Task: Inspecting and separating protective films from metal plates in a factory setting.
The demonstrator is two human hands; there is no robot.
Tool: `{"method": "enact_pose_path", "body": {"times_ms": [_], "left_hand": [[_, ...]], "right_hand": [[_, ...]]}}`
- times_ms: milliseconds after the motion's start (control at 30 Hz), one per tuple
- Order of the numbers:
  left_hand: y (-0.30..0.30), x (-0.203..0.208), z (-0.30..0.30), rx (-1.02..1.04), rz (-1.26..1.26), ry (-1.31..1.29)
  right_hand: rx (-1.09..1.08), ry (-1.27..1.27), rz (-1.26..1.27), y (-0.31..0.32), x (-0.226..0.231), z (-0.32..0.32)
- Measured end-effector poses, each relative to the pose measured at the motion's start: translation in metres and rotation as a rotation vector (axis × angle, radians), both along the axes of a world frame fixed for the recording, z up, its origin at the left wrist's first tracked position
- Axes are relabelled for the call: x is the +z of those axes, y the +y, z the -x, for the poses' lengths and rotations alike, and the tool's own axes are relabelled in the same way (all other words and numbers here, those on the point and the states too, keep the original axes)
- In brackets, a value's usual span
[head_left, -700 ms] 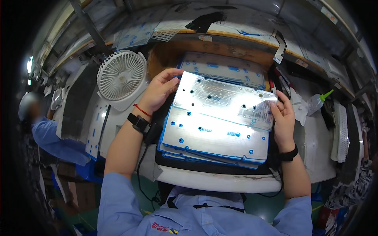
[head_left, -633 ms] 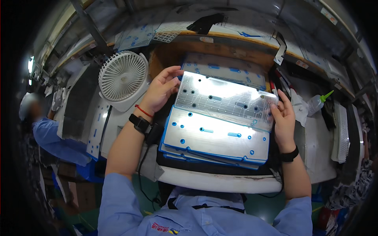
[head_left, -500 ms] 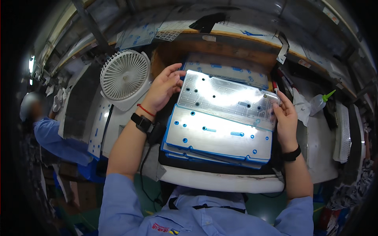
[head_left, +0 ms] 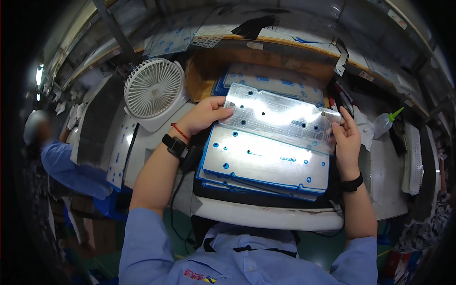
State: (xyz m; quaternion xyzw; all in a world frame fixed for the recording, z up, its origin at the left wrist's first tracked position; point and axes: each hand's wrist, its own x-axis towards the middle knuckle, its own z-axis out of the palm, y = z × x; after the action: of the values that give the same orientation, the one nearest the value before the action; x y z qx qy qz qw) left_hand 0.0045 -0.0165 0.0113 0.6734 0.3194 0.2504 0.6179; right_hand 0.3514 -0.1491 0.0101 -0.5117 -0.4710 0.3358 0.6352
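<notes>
A clear plastic sheet with dark-edged holes [head_left: 280, 111] is held slanted over the far part of a silver metal plate with blue edges [head_left: 266, 161]. My left hand [head_left: 209, 115] pinches the sheet's left end, thumb on top. At its right end, my right hand [head_left: 347, 138] grips the edge between thumb and fingers. Light glares strongly off the sheet's middle. Beneath the top plate lie more blue-edged plates [head_left: 256, 187], stacked slightly askew on a dark surface.
Left stands a white fan [head_left: 154, 90]. Behind the sheet, a wooden bin [head_left: 199, 71] holds more blue-marked plates [head_left: 270, 78]. A green-tipped squeeze bottle [head_left: 385, 123] and white cloth [head_left: 365, 130] are at right. A co-worker in blue [head_left: 71, 166] is at far left.
My left hand has closed from loosely spread fingers to a pinch on the sheet's left end. The sheet has shifted slightly to the right.
</notes>
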Motion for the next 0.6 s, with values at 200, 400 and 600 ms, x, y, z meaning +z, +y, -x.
{"method": "enact_pose_path", "body": {"times_ms": [200, 400, 600], "left_hand": [[0.002, -0.002, -0.005, 0.124, 0.04, -0.031], [0.017, -0.012, 0.002, 0.279, 0.093, -0.21], [0.02, -0.004, 0.002, 0.325, 0.124, -0.255]], "right_hand": [[0.013, -0.024, 0.009, 0.0, -0.001, 0.001], [-0.021, -0.034, -0.035, 0.0, 0.001, 0.001], [0.004, -0.025, -0.013, 0.0, -0.003, -0.001]]}}
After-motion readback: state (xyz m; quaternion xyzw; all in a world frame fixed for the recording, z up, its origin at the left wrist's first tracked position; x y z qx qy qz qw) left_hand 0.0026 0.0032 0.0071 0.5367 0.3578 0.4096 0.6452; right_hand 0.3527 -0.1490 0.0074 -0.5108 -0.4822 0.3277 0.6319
